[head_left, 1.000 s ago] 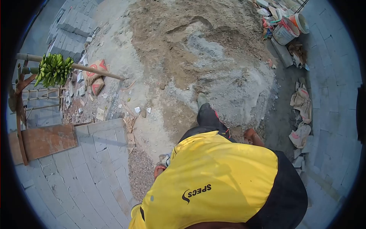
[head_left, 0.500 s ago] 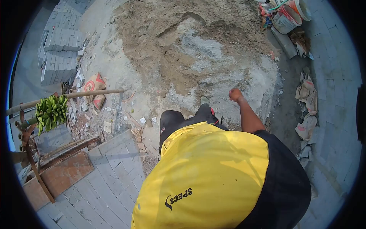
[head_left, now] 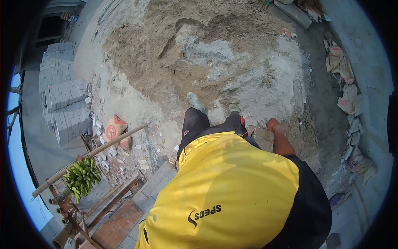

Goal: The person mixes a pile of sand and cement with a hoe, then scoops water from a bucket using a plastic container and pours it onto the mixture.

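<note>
My right hand (head_left: 272,123) hangs at my right side, beside my leg and above the edge of the sand and cement ground. Its fingers look curled into a loose fist, and I see nothing in them. My left hand is out of sight, with my yellow and black shirt (head_left: 232,174) filling the lower middle of the view. Both my shoes (head_left: 196,102) stand at the near edge of a sand pile (head_left: 166,79), which has a pale grey powder patch (head_left: 209,50) on it.
Stacked grey blocks (head_left: 68,99) stand at the left, near a printed paper sack (head_left: 115,128). Green bananas (head_left: 81,175) hang by a bamboo pole (head_left: 91,159) at lower left. Crumpled sacks (head_left: 339,62) and broken block pieces (head_left: 352,135) line the right wall (head_left: 371,74).
The view has shifted and turned; the bananas and pole now appear farther right and lower. Both shoes now show. The buckets at upper right have left view. My right hand remains beside me.
</note>
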Demonstrator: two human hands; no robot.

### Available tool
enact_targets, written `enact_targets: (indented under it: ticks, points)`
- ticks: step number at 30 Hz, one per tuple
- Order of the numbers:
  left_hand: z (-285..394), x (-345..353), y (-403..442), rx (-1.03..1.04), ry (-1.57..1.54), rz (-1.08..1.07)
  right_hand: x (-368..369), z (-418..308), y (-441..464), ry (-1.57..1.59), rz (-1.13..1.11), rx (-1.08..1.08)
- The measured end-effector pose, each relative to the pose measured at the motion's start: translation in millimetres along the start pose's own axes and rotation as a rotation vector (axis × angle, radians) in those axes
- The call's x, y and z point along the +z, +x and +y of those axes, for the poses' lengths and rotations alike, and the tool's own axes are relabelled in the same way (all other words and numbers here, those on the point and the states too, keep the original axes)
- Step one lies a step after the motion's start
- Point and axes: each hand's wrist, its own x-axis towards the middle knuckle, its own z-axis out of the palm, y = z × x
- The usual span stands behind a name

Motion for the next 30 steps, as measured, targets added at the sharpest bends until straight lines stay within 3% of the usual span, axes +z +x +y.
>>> enact_targets:
  ticks: [1, 4, 6, 8, 9, 11, 12, 14, 15, 16, 18, 19, 21, 23, 25, 27, 28, 30]
  points:
    - [15, 8, 6, -0.005, 0.028, -0.006, 23, 9, -10, 0.034, -0.013, 0.012]
    - [64, 31, 31, -0.056, 0.133, -0.015, 87, -5, -57, 0.222, -0.080, 0.348]
    - [101, 48, 55, -0.110, 0.222, -0.032, 44, -41, -95, 0.225, -0.057, 0.486]
    - [142, 70, 82, -0.167, 0.285, -0.072, 24, -75, -104, 0.642, 0.227, 0.797]
    - [163, 83, 97, -0.191, 0.311, -0.100, 11, -86, -96, 0.669, 0.226, 0.815]
    - [208, 109, 126, -0.243, 0.358, -0.163, -14, -125, -76, 1.499, 0.260, 0.919]
    - [231, 125, 143, -0.297, 0.379, -0.242, -40, -145, -67, 1.506, 0.270, 0.919]
    - [279, 162, 189, -0.447, 0.442, -0.557, -94, -203, -39, 2.039, 0.577, 0.940]
    - [300, 184, 210, -0.511, 0.484, -0.703, -114, -231, -24, 2.044, 0.558, 0.941]
    - [307, 221, 198, -0.416, 0.401, -0.190, -133, -253, -8, 1.969, 0.554, 0.835]
    - [330, 296, 247, -0.419, 0.376, 0.028, -186, -280, 21, 1.731, 0.641, 0.654]
    - [331, 330, 261, -0.339, 0.436, -0.012, -225, -294, 24, 1.571, 0.714, 0.582]
    - [314, 411, 281, -0.128, 0.576, -0.014, -332, -319, 17, 1.736, 0.746, 0.435]
    - [281, 486, 299, 0.146, 0.625, 0.032, -431, -342, 7, 1.759, 0.731, 0.145]
    - [239, 556, 289, 0.393, 0.605, 0.002, -512, -361, 5, 1.429, 0.614, -0.078]
    - [204, 632, 252, 0.497, 0.612, -0.038, -555, -387, 32, 0.937, 0.741, -0.026]
    - [194, 665, 236, 0.551, 0.633, -0.165, -570, -388, 54, 0.935, 0.744, -0.028]
    - [185, 727, 212, 0.669, 0.667, -0.375, -588, -385, 111, 0.803, 0.394, -0.119]
